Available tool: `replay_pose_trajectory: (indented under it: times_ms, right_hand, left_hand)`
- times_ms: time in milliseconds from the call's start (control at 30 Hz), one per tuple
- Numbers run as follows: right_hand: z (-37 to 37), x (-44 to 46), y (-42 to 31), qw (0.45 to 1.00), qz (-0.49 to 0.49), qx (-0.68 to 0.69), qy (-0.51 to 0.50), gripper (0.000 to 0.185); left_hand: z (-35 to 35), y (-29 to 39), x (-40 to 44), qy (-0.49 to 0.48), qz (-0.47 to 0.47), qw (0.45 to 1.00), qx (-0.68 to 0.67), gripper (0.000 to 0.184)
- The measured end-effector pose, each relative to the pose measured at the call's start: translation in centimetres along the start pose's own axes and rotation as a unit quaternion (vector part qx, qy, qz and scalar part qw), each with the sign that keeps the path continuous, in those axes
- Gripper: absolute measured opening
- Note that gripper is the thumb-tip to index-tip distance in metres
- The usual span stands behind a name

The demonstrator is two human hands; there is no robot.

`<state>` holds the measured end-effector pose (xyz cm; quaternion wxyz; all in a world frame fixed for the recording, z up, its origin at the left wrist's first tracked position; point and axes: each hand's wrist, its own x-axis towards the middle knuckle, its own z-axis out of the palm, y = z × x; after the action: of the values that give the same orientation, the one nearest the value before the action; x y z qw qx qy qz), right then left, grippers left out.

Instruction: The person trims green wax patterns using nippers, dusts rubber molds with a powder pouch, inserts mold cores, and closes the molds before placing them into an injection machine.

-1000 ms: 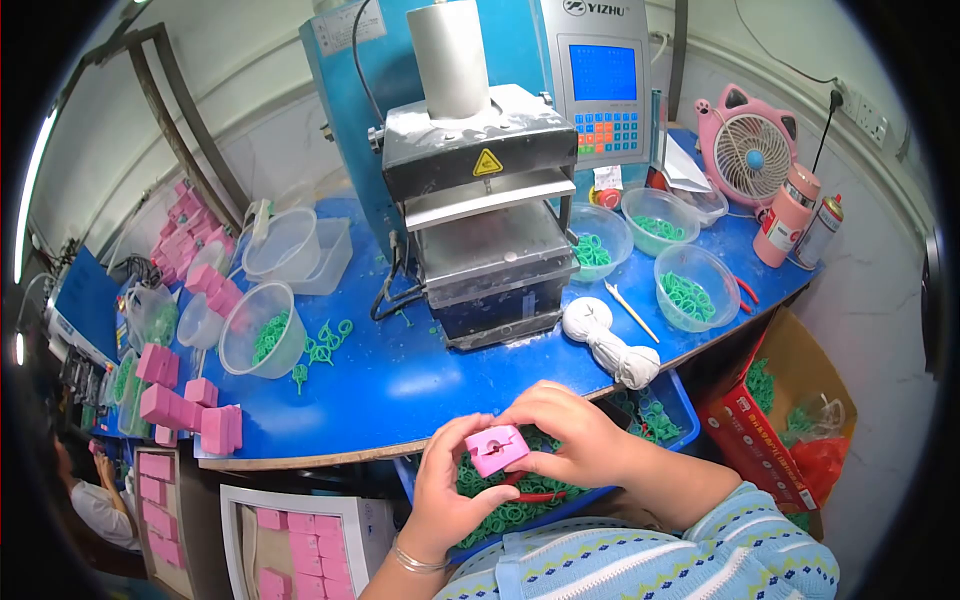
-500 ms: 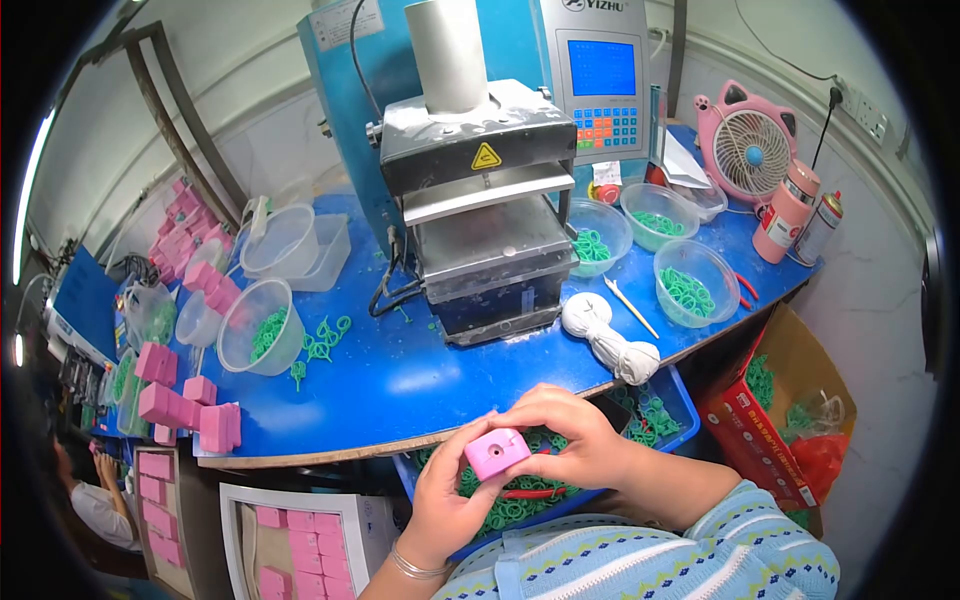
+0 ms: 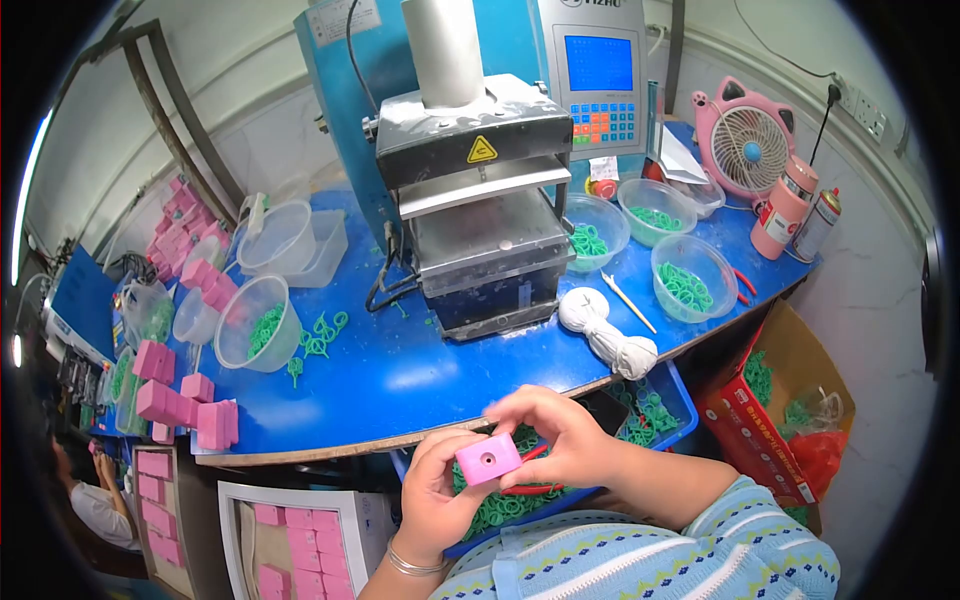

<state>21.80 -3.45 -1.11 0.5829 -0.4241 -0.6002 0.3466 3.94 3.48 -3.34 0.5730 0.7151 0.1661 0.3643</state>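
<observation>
A pink block (image 3: 488,459) with a small round hole in its upper face is held just beyond the table's front edge. My left hand (image 3: 438,492) is closed round its left side. At its right is my right hand (image 3: 560,440), thumb and fingers curved and apart, with the fingertips close to the block's corner; whether they touch it is hard to tell. Below both hands lies a blue tray (image 3: 683,412) full of green ring-shaped pieces, with red-handled pliers (image 3: 532,490) on top, partly hidden by the hands.
On the blue table (image 3: 400,385) stand a press (image 3: 485,250), bowls of green pieces (image 3: 686,285), a white wrapped bundle (image 3: 607,335) and a pink fan (image 3: 745,145). Pink blocks (image 3: 170,405) are stacked at left. A red carton (image 3: 750,430) stands right. Another person (image 3: 100,505) sits far left.
The pink block has turned, so its slotted face no longer shows and a face with a round hole does. My right hand's fingers have lifted and spread from it somewhat.
</observation>
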Motion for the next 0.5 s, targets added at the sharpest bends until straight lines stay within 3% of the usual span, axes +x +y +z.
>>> replay_pose_trajectory:
  times_ms: [33, 100, 133, 167, 233, 267, 300, 367, 433, 500]
  right_hand:
    - [0.0, 0.0, 0.5, 1.0, 0.0, -0.001, 0.001, 0.045]
    - [0.0, -0.1, 1.8, 0.988, 0.018, 0.152, -0.016, 0.045]
    - [0.0, -0.3, 1.8, 0.962, 0.09, 0.255, -0.027, 0.039]
    - [0.3, -0.5, 2.0, 0.962, 0.09, 0.255, -0.024, 0.039]
    - [1.1, -0.8, 2.8, 0.838, 0.226, 0.496, -0.015, 0.037]
    - [1.5, -0.9, 3.3, 0.821, 0.241, 0.517, -0.027, 0.04]
    - [1.7, -0.9, 3.6, 0.821, 0.241, 0.517, -0.026, 0.04]
    - [2.0, -0.9, 4.0, 0.798, 0.284, 0.532, 0.0, 0.043]
    - [2.0, -0.9, 3.7, 0.816, 0.288, 0.5, 0.007, 0.045]
    - [1.8, -0.8, 3.1, 0.783, 0.319, 0.535, -0.015, 0.046]
  left_hand:
    - [-0.1, -0.1, 0.0, -0.019, 0.011, 1.0, 0.018, 0.054]
    - [0.6, 0.2, 0.0, 0.001, 0.013, 1.0, -0.006, 0.064]
    - [0.9, 0.4, 0.0, 0.021, 0.014, 0.999, -0.03, 0.075]
    - [1.1, 1.1, 0.2, 0.019, 0.014, 0.999, -0.031, 0.075]
    - [1.5, 2.4, 0.7, -0.015, 0.015, 0.998, 0.051, 0.094]
    - [1.6, 1.5, 0.7, -0.023, 0.006, 0.999, 0.025, 0.11]
    - [1.4, 1.3, 0.5, -0.023, 0.006, 0.999, 0.024, 0.11]
    - [0.7, 1.5, 0.5, -0.042, 0.011, 0.983, 0.18, 0.108]
    - [0.7, 2.5, 0.8, -0.042, 0.053, 0.965, 0.255, 0.104]
    - [0.8, 2.4, 0.8, -0.041, 0.078, 0.922, 0.376, 0.1]
